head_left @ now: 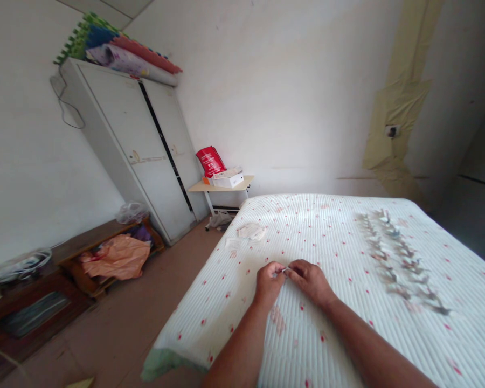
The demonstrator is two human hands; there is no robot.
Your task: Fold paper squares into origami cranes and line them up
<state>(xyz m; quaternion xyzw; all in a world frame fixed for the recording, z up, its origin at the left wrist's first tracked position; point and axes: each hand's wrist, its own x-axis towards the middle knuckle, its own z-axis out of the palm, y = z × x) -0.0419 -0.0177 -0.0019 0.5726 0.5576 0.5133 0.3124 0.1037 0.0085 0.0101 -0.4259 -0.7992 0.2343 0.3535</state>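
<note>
My left hand [269, 280] and my right hand [312, 281] meet over the middle of the bed, fingertips pinched together. Between them is a small, thin, whitish piece [285, 269], too small to identify; both hands seem to grip it. To the right, several small grey and brown objects [406, 250] stand in two rows on the quilted bedcover [331, 334]. They are blurred, and their kind is unclear. Beyond my left hand lies a pale, flat paper or clear packet [251, 231].
A small table [226, 187] with a red bag [210, 160] and a white box [228, 179] stands past the bed's far left corner. A tall grey cabinet [125, 140] leans in view at left, near a low wooden bench [92, 242] bearing bags. Walls border the far side.
</note>
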